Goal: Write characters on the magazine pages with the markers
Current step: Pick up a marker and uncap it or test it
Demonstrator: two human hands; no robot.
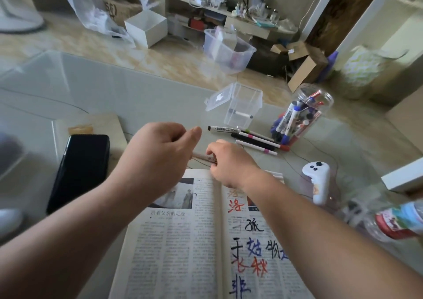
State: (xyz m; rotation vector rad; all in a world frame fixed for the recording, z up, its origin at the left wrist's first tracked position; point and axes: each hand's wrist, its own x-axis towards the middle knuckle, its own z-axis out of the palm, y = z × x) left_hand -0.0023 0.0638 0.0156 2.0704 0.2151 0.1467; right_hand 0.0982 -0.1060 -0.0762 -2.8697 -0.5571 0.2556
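Observation:
An open magazine (183, 241) lies on the table in front of me; its right page carries several handwritten characters in red, blue and black. My right hand (229, 163) sits at the top of the spine, fingers curled round a marker (204, 157). The marker's left end runs under the curled fingers of my left hand (158, 152), whose thumb sticks out. Several loose markers (254, 139) lie just beyond my right hand. A clear jar of markers (299, 115) lies tilted at the right.
A black phone (80, 170) lies on a board at the left. A small clear box with an open lid (240, 106) stands beyond the hands. At the right are a white controller (318, 182), a plastic bottle (396, 221) and a white box corner (402, 177).

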